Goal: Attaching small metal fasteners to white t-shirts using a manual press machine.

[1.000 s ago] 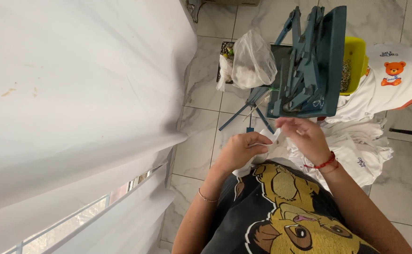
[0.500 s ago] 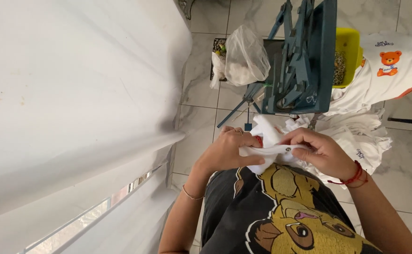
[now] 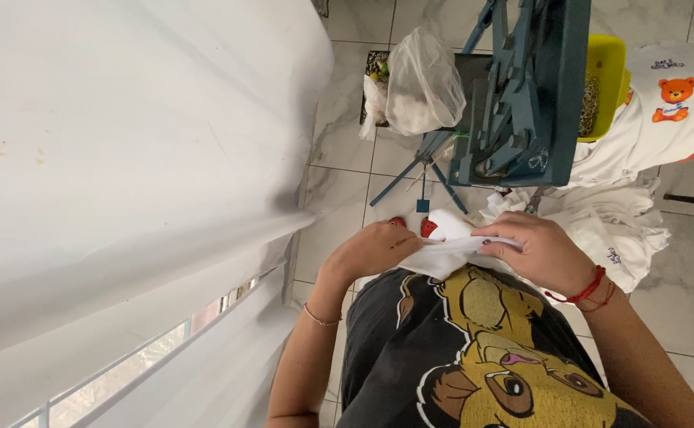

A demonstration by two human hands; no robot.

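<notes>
Both hands have slid lower and flattened the white cloth (image 3: 450,254) against the belly, left hand (image 3: 374,250) and right hand (image 3: 541,252) fingers pinching its edges, so it's half-folded, more garments (image 3: 624,230) waiting on the floor.

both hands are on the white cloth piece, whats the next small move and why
Probably draw the small white cloth piece flat between the hands. The left hand and right hand each pinch an end, it sits bunched and folded above the lap, and the blue-green metal press stands just ahead.
</notes>
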